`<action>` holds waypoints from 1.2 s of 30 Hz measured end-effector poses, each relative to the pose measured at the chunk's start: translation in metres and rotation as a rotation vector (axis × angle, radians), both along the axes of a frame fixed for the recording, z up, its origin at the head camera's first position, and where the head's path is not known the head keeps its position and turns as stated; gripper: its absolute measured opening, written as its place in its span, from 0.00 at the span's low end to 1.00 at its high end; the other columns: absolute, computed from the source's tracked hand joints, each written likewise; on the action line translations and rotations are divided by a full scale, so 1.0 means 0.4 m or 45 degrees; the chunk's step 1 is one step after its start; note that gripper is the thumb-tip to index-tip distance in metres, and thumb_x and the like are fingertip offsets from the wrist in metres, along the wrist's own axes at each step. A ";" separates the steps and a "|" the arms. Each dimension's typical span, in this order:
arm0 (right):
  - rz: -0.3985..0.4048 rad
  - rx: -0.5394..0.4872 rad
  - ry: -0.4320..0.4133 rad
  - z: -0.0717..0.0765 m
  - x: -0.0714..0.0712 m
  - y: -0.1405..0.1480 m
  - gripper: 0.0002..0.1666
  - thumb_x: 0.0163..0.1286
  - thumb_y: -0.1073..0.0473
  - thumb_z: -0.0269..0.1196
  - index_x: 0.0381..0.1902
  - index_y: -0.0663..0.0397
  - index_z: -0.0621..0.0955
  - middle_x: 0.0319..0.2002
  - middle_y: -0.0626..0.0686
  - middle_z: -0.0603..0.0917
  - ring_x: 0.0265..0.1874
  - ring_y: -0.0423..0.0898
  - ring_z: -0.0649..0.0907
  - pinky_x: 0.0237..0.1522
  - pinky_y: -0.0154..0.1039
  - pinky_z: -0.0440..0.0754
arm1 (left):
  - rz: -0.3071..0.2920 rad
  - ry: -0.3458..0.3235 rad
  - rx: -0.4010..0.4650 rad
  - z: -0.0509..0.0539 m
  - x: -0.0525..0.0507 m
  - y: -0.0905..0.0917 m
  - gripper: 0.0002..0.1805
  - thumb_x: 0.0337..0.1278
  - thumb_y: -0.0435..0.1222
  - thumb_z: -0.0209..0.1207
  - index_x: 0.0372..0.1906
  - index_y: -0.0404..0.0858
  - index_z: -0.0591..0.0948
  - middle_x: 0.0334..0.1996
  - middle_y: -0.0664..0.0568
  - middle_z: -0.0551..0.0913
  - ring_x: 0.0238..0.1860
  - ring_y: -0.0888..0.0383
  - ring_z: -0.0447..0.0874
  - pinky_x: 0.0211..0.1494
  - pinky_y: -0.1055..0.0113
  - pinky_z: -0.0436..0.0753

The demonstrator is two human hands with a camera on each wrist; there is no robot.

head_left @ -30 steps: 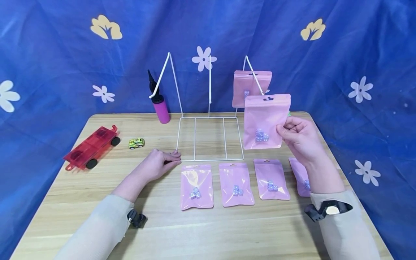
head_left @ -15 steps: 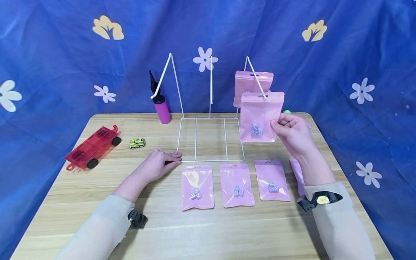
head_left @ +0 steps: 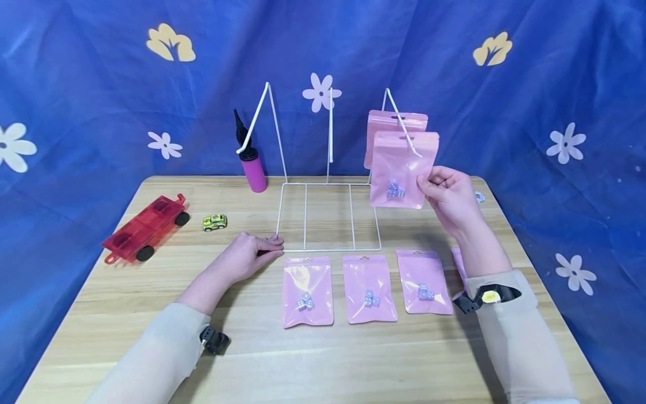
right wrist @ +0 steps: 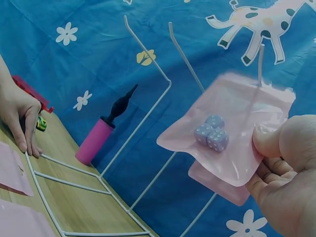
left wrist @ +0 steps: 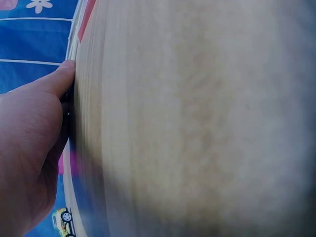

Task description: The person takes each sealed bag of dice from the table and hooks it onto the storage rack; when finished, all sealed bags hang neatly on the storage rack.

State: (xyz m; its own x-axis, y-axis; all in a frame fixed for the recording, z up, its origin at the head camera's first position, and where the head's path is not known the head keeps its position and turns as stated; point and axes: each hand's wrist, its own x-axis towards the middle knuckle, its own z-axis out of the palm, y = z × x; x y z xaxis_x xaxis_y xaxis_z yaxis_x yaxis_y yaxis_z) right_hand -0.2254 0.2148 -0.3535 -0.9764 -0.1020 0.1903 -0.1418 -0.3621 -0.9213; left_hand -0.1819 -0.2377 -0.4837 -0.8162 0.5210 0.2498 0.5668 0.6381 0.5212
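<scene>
The right hand (head_left: 451, 196) pinches the side edge of a pink pouch (head_left: 401, 163) with dice inside. In the head view the rack's right prong passes through or in front of the pouch's top; in the right wrist view (right wrist: 291, 173) it shows behind the top edge. Another pink pouch (head_left: 373, 123) hangs behind it on that prong. The left hand (head_left: 247, 255) pinches the front-left corner of the white wire rack (head_left: 328, 249); its thumb also shows in the left wrist view (left wrist: 37, 118).
Several pink pouches, such as one (head_left: 308, 280) at the left, lie in a row before the rack. A red toy wagon (head_left: 146, 224), a small green car (head_left: 215, 222) and a magenta pump (head_left: 254, 173) stand to the left. A blue curtain (head_left: 212, 73) hangs behind.
The right hand has moved left and slightly up and away with its pouch, bringing the pouch's top from the prong's tip farther along the prong. The left hand keeps its hold on the rack.
</scene>
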 end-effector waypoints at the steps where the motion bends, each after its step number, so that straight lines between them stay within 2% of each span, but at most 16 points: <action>1: -0.007 0.000 0.001 -0.001 0.001 0.000 0.10 0.72 0.77 0.65 0.33 0.62 0.86 0.29 0.52 0.87 0.28 0.41 0.83 0.32 0.28 0.84 | -0.003 -0.004 0.002 0.000 0.001 0.001 0.08 0.66 0.32 0.72 0.48 0.36 0.92 0.53 0.41 0.88 0.58 0.45 0.87 0.65 0.48 0.82; 13: -0.049 0.010 -0.034 -0.009 -0.025 -0.006 0.08 0.72 0.76 0.66 0.35 0.63 0.87 0.30 0.52 0.86 0.30 0.41 0.82 0.34 0.29 0.84 | 0.002 -0.013 -0.002 0.003 0.005 0.005 0.08 0.66 0.33 0.72 0.48 0.36 0.92 0.53 0.41 0.88 0.59 0.44 0.86 0.66 0.49 0.82; 21: -0.084 0.072 -0.014 -0.011 -0.032 0.003 0.03 0.71 0.73 0.69 0.36 0.64 0.87 0.29 0.51 0.86 0.28 0.40 0.80 0.30 0.28 0.81 | 0.010 -0.035 -0.008 0.007 0.003 0.008 0.09 0.67 0.34 0.72 0.48 0.37 0.92 0.54 0.43 0.88 0.60 0.46 0.86 0.67 0.50 0.81; 24: -0.100 0.128 -0.001 -0.013 -0.031 0.015 0.01 0.70 0.71 0.71 0.38 0.65 0.88 0.30 0.51 0.88 0.29 0.40 0.83 0.34 0.29 0.85 | 0.011 -0.032 -0.014 0.010 0.002 0.007 0.09 0.67 0.34 0.72 0.48 0.37 0.92 0.54 0.44 0.88 0.60 0.47 0.86 0.66 0.52 0.81; 30: -0.076 0.218 0.035 -0.019 -0.022 0.053 0.05 0.72 0.74 0.68 0.43 0.66 0.88 0.35 0.54 0.91 0.35 0.45 0.90 0.47 0.35 0.90 | 0.010 -0.035 -0.025 0.012 0.000 0.003 0.09 0.67 0.35 0.72 0.49 0.37 0.92 0.54 0.43 0.88 0.60 0.46 0.86 0.67 0.50 0.81; 36: -0.038 0.398 0.088 -0.025 0.003 0.100 0.10 0.73 0.72 0.68 0.49 0.74 0.85 0.41 0.56 0.92 0.41 0.48 0.92 0.51 0.37 0.90 | 0.017 -0.044 -0.031 0.010 0.003 0.003 0.09 0.67 0.34 0.72 0.49 0.37 0.92 0.54 0.44 0.88 0.60 0.47 0.86 0.66 0.51 0.81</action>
